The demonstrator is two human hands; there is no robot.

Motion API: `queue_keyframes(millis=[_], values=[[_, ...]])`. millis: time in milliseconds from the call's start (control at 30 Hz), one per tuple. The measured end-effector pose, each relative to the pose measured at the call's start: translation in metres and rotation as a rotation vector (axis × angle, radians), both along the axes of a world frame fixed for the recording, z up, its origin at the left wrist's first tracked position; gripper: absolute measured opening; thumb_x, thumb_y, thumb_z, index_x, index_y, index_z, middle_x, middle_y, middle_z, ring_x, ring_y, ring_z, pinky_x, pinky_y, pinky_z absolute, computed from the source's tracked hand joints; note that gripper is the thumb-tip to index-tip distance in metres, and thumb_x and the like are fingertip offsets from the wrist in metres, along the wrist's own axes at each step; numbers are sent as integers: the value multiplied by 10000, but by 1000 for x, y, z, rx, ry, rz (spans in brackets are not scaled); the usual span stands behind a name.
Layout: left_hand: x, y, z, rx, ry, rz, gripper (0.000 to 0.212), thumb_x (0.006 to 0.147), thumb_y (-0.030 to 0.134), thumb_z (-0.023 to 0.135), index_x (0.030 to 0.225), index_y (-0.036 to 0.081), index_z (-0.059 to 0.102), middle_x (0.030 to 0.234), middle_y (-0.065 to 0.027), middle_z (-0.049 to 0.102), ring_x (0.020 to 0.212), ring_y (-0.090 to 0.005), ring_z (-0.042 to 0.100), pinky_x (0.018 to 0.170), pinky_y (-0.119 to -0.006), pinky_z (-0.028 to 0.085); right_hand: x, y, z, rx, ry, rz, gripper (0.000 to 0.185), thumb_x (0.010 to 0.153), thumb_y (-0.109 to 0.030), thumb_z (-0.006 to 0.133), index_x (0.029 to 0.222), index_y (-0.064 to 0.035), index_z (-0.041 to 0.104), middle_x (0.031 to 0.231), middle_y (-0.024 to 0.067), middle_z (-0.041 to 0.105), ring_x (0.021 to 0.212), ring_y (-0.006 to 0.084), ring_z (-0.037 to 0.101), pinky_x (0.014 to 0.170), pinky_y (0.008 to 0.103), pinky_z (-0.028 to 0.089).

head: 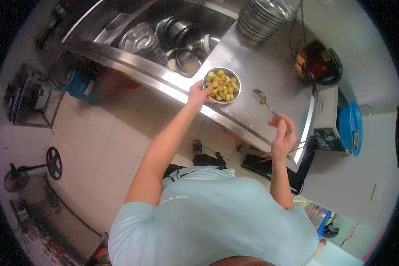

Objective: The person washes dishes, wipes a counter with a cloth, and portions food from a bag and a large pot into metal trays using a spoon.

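My left hand [199, 95] grips the near-left rim of a round metal bowl [238, 91] on the stainless steel counter [252, 73]. Yellow-green pieces of food, perhaps cut fruit or vegetable, fill the bowl [222, 85]. To the right, my right hand [283, 133] holds a metal spoon [259, 96] by its handle. The spoon's bowl end points up and left, over the counter, apart from the metal bowl.
A sink [146, 66] at the upper left holds stacked metal bowls [143, 41] and pots [188, 60]. A tall stack of metal plates [262, 21] stands at the counter's back. A dark red appliance [321, 65] and a blue plastic basin [350, 128] are at the right.
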State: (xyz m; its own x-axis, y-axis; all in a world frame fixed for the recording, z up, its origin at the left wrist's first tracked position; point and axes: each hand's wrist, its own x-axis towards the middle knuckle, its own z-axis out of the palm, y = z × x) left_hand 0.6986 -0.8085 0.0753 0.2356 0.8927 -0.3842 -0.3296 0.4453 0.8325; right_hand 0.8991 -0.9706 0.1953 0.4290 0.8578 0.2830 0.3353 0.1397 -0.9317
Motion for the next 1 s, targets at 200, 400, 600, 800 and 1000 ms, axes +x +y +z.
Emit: queue_keyframes(millis=[200, 400, 600, 800, 1000], values=[[-64, -65, 55, -10, 26, 194, 558, 690, -81, 483, 1235, -21, 380, 977, -148, 548, 714, -193, 608, 508, -276, 561, -23, 64, 14, 112, 195, 363, 193, 904, -94, 386, 976, 45, 500, 869, 137, 585, 786, 194, 589, 736, 287, 457], [-169, -193, 101, 111, 26, 650, 608, 677, -100, 436, 1269, 15, 361, 1088, -112, 511, 840, -192, 584, 587, -300, 565, -136, 72, 40, 285, 81, 1005, 174, 875, -27, 371, 937, 56, 511, 857, 147, 564, 758, 185, 559, 721, 286, 445], [-268, -349, 72, 142, -42, 1124, 618, 687, -92, 418, 1288, 24, 332, 1108, -126, 516, 866, -210, 595, 600, -332, 571, -319, -4, 21, 162, -54, 1484, 159, 868, -13, 390, 929, 60, 518, 855, 146, 555, 790, 176, 533, 714, 275, 423], [-363, -475, 64, 36, -85, 1504, 597, 700, -69, 440, 1282, 31, 349, 1062, -132, 511, 860, -211, 588, 592, -317, 567, -501, -97, -17, -166, 0, 1748, 182, 903, -101, 385, 892, 31, 510, 806, 119, 577, 696, 176, 577, 662, 273, 452], [-489, -573, 46, 27, 14, 1773, 570, 712, -33, 473, 1270, 36, 375, 1007, -142, 492, 825, -216, 586, 588, -297, 562, -707, -181, -58, -481, 136, 2027, 245, 913, -191, 386, 880, 20, 505, 785, 137, 586, 664, 183, 588, 641, 305, 479]])
